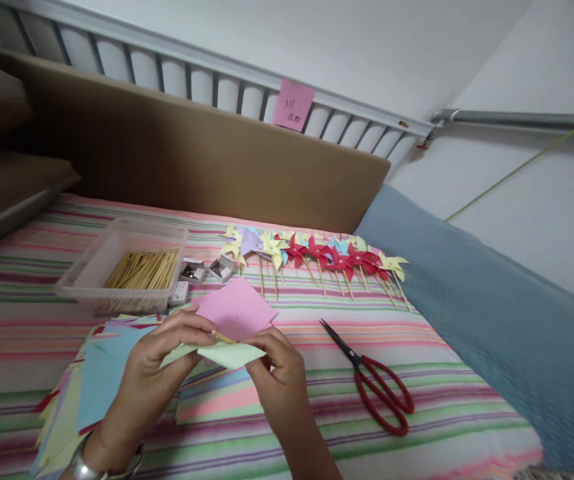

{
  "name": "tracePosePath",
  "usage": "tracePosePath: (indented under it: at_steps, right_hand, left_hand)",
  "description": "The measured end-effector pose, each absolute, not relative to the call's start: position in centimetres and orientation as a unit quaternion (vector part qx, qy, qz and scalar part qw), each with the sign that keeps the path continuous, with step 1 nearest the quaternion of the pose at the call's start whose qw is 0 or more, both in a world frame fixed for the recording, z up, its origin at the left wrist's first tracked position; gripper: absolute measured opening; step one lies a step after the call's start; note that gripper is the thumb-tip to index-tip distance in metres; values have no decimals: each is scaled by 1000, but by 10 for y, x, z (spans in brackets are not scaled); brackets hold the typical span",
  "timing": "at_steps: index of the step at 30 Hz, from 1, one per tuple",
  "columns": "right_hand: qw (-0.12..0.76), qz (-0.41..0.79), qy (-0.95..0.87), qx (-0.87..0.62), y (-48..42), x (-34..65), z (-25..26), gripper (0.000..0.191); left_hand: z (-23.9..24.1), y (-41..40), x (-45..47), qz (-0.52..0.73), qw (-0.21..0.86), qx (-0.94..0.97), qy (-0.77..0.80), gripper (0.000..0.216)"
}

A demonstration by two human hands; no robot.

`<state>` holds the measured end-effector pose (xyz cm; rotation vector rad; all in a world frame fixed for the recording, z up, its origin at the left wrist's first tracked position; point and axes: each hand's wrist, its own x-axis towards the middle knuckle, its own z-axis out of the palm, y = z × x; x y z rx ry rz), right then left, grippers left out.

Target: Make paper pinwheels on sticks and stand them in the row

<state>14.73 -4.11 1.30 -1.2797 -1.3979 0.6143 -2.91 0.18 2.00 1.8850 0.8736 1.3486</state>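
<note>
My two hands face each other in front of me, fingers bent and nearly closed. My left hand (159, 357) pinches one side of the pale green paper (231, 356), fingers on top and thumb under. My right hand (281, 367) pinches the other side. The paper is up over the striped cloth (447, 387). A little stick (223, 337) shows by my left fingertips, but I can't tell which hand has it. The red scissors (367, 373) lie to the right.

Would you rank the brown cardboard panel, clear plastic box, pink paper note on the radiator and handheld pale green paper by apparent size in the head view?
1. Cardboard panel
2. Plastic box
3. Unsure: pink note and green paper; the latter is nearer, partly covered.
</note>
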Motion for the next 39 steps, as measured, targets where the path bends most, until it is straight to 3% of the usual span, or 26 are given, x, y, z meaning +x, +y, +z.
tracePosePath:
  at_steps: [39]
  right_hand:
    - [552,251,-588,-536,-45,142,20,16]
  left_hand:
    - [15,4,-30,510,365,695,352,7]
